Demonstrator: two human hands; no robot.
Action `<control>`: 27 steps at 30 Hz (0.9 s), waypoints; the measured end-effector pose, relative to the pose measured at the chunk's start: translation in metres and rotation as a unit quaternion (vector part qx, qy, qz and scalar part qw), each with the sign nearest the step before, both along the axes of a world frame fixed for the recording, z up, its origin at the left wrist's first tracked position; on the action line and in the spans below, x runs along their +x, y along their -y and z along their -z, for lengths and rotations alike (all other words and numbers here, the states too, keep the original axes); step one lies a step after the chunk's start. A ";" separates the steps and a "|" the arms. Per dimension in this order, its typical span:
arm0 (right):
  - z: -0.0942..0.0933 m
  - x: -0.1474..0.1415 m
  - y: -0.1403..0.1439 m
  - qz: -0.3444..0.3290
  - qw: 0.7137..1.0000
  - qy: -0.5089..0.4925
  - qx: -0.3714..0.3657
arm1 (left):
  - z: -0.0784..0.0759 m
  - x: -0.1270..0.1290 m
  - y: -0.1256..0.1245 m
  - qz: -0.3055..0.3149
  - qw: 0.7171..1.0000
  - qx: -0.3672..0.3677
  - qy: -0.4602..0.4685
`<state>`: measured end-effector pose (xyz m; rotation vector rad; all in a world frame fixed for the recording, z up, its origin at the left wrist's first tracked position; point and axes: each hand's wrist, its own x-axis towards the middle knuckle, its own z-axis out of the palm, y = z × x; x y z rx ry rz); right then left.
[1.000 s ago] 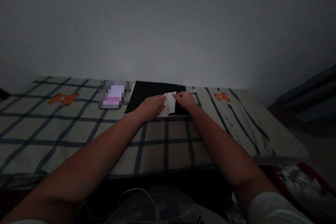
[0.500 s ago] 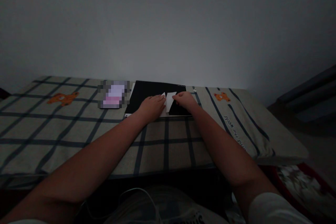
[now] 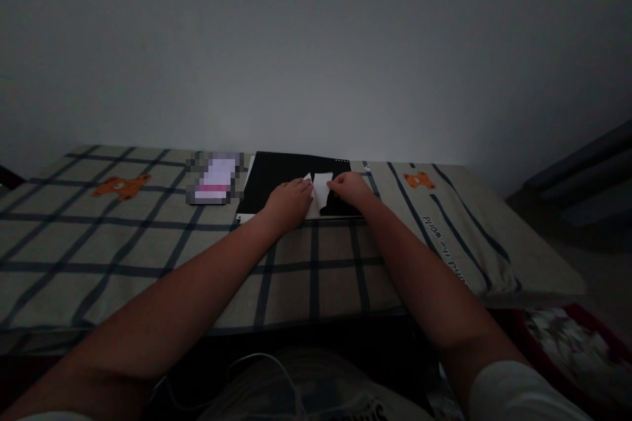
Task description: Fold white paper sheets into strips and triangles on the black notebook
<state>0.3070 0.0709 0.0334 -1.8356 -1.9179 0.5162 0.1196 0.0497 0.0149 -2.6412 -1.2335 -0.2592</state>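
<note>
A small piece of white folded paper (image 3: 322, 187) lies over a black sheet-like board (image 3: 276, 174), with a pale margin along the board's near and left edges. My left hand (image 3: 291, 202) rests on the left part of the paper, fingers stretched out and lying flat; a pointed white corner shows beyond its fingertips. On the other side, my right hand (image 3: 348, 187) is closed in a pinch on the paper's right edge, thumb against index finger. The paper under my left palm is hidden.
A checked cloth (image 3: 197, 247) with orange bear prints covers the table. Left of the board lies a phone (image 3: 214, 181) with a lit, pixelated screen. A plain wall (image 3: 316, 52) stands behind the table. At lower right is a red container (image 3: 523, 348) with whitish contents. A white cable (image 3: 276, 363) hangs near my lap.
The white paper's right part shows slightly wider, and my right fingertips have moved a little to the right with its edge. My left hand stays on the paper.
</note>
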 end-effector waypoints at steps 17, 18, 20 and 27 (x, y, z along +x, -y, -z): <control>0.002 0.001 0.000 0.006 0.992 -0.112 -0.056 | -0.003 0.005 0.010 -0.027 0.999 0.005 0.019; 0.002 0.001 0.000 -0.002 0.991 -0.118 -0.061 | -0.003 0.005 0.011 -0.030 0.999 0.004 0.020; 0.004 0.001 -0.001 -0.010 0.990 -0.124 -0.062 | -0.004 0.005 0.012 -0.033 0.999 0.005 0.024; 0.007 0.000 0.000 0.014 0.989 -0.142 -0.047 | -0.006 0.006 0.014 -0.054 0.997 0.030 0.043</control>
